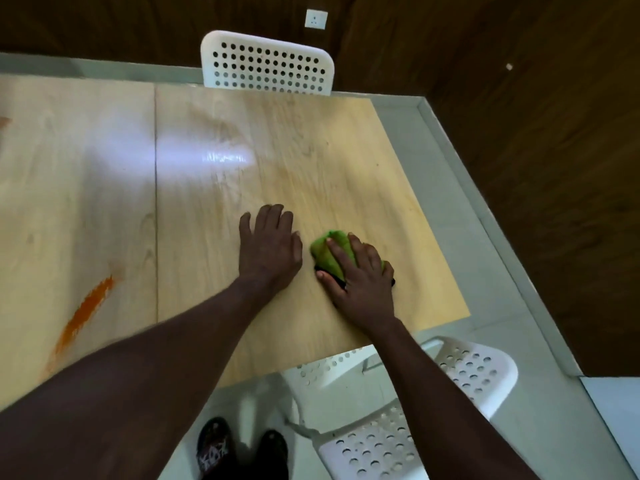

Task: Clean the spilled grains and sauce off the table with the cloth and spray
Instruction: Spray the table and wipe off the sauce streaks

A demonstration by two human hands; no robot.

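A green cloth with a dark underside lies bunched on the light wooden table, near its right front part. My right hand presses flat on top of the cloth, fingers spread over it. Just to the cloth's left, my left hand rests palm down on the bare tabletop, holding nothing. An orange sauce streak runs diagonally across the table at the front left. A small orange mark shows at the far left edge. No grains and no spray bottle are in view.
A white perforated chair stands at the table's far side. Another white perforated chair sits at the near side, under my right arm. My dark shoes stand on the pale floor. Dark wood wall panels surround the area.
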